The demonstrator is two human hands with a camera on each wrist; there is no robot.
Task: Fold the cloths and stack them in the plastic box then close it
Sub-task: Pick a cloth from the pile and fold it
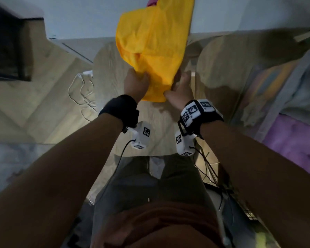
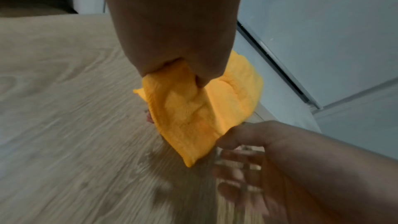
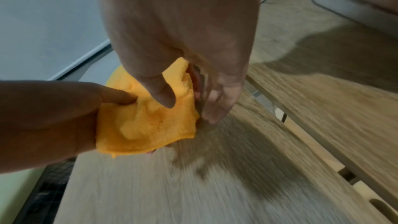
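A yellow cloth hangs crumpled in the air over the wooden table. My left hand grips its lower left part in a closed fist; the left wrist view shows a fold of the cloth squeezed out of that fist. My right hand is at the cloth's lower right corner, with the thumb lying on the cloth and the fingers straight, spread and blurred behind it. The plastic box is not in view.
Something pink peeks out behind the cloth at the top edge. A second wooden surface adjoins on the right, with bedding beyond it. A white cable lies on the floor at left. A pale wall runs along the far side.
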